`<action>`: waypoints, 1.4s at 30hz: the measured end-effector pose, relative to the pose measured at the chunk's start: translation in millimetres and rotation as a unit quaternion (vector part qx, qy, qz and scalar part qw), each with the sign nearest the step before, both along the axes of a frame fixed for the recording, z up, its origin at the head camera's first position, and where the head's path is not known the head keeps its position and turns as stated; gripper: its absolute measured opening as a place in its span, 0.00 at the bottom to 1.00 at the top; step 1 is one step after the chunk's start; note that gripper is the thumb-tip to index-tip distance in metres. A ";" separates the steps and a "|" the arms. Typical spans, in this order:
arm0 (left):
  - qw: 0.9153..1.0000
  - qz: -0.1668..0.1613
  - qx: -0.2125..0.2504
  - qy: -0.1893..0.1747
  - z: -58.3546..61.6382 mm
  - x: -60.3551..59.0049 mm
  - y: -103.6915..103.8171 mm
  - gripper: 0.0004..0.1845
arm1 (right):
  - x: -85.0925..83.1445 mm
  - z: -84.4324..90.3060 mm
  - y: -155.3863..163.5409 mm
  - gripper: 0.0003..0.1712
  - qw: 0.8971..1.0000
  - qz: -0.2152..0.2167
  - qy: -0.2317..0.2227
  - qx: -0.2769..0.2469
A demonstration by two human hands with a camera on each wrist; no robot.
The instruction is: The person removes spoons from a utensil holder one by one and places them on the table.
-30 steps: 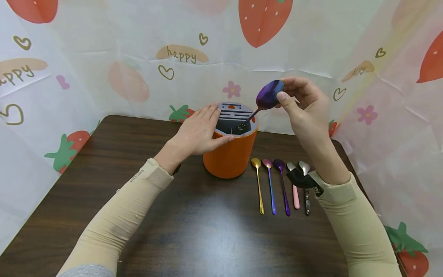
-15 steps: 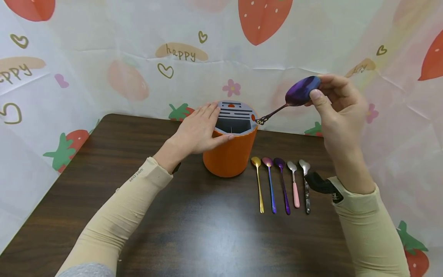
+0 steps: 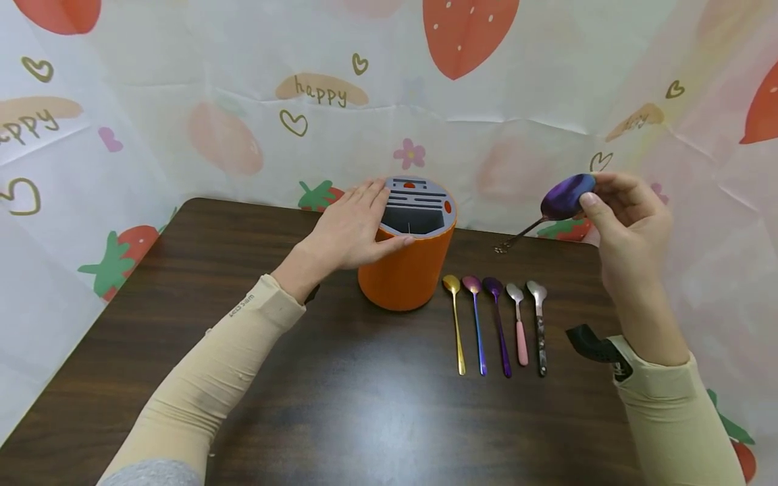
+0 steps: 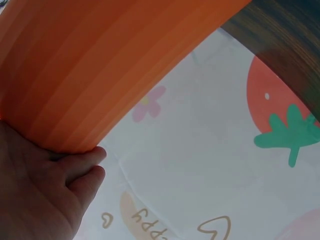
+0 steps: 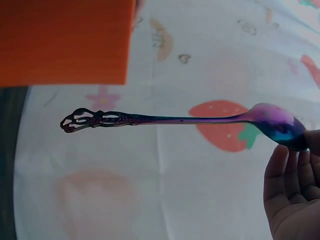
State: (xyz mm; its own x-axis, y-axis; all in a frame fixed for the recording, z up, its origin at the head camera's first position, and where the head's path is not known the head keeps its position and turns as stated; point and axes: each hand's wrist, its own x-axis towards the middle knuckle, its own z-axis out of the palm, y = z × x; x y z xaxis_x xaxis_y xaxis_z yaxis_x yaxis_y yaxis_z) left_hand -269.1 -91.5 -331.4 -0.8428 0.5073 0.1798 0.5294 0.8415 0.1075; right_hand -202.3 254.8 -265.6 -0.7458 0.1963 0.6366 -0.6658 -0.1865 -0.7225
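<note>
An iridescent purple-blue spoon with an openwork handle end is pinched by the bowl in my right hand. It hangs above the table's back right, handle angled down and left, apart from the orange holder. In the right wrist view the whole spoon shows. My left hand rests on the holder's left rim, fingers straight on the top and thumb along the front edge. The holder's grey slotted top has a large compartment at the front. In the left wrist view the left hand's fingertips are right at the rim.
Right of the holder several spoons lie in a row: a gold spoon, a pink-and-blue spoon, a purple spoon, a pink-handled spoon and a dark-handled spoon. Behind the dark table hangs a strawberry-print cloth.
My right hand has drawn the spoon out of the holder's front compartment, then to the right and downward. My left hand stays on the holder.
</note>
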 end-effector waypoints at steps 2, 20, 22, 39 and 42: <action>1.000 0.000 0.000 0.002 -0.4 0.1 0.3 0.57 | 1.3 -5.7 6.7 0.10 1.000 -0.014 -0.020 0.003; 1.000 -0.001 -0.001 -0.001 -2.2 4.4 3.6 0.57 | 16.6 -56.4 71.1 0.10 0.986 -0.037 -0.164 0.005; 1.000 -0.003 0.001 -0.002 -2.5 4.8 3.9 0.57 | 18.1 -61.4 80.3 0.10 0.985 -0.020 -0.172 -0.007; 1.000 0.005 -0.005 -0.003 0.4 2.8 1.1 0.58 | 7.6 -100.1 142.8 0.17 0.936 0.091 -0.339 0.000; 1.000 0.005 -0.003 -0.002 0.0 2.5 0.1 0.58 | 1.7 -108.0 151.2 0.18 0.926 0.101 -0.364 0.008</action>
State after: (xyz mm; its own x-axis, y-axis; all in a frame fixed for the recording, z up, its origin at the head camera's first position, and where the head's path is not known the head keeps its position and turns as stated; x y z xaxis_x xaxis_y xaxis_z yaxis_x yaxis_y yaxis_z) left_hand -266.6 -91.4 -331.4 -0.8482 0.5007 0.1729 0.5213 0.8470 0.1041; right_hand -200.6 406.0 -373.6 -0.9989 0.0013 -0.0473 0.0457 -0.2388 -0.9700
